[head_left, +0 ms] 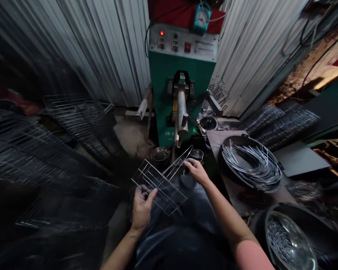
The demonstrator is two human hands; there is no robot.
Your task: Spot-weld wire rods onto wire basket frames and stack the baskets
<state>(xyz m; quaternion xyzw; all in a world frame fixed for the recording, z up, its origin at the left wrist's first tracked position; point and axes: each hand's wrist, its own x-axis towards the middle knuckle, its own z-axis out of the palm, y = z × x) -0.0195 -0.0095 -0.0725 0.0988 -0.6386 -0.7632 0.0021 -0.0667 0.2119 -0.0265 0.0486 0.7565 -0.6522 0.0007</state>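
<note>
A wire rack [160, 185] is held at waist height between both hands: the left hand [142, 208] closes on its near edge, the right hand [195, 171] grips its far wires. A spot welder [163, 86] stands at 12 o'clock, a tub of wire rods [242, 139] at 3 o'clock.

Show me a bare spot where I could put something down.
There's bare floor between the stacked wire racks and the green machine. A grey board beside the tub of wires also looks free. It's crowded around the left hand and right hand, which hold a wire frame, with small pots just beyond.
</note>
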